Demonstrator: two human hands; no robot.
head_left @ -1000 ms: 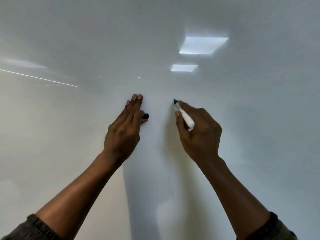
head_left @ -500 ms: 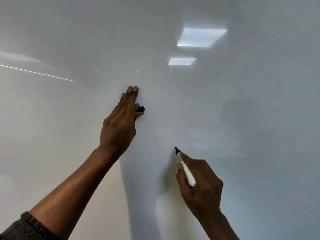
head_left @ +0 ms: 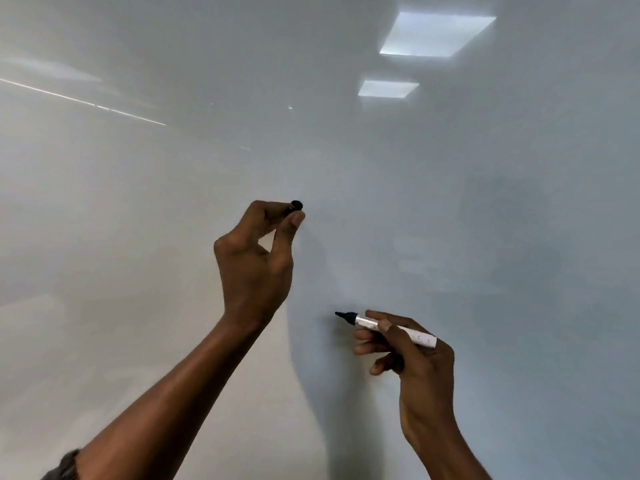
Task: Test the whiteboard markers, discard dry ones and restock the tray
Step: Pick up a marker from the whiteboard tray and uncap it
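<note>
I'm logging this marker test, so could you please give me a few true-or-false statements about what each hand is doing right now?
1. The right hand holds an uncapped marker. True.
2. The marker's tip points to the right. False: it points left.
3. The left hand pinches a black cap in its fingers. True.
4. The left hand lies flat on the whiteboard. False: it is curled around the cap.
5. Dark ink lines cover the whiteboard. False: no ink line shows.

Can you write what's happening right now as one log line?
left hand: holds black cap | right hand: holds uncapped marker, tip pointing left | whiteboard: no ink mark visible
</note>
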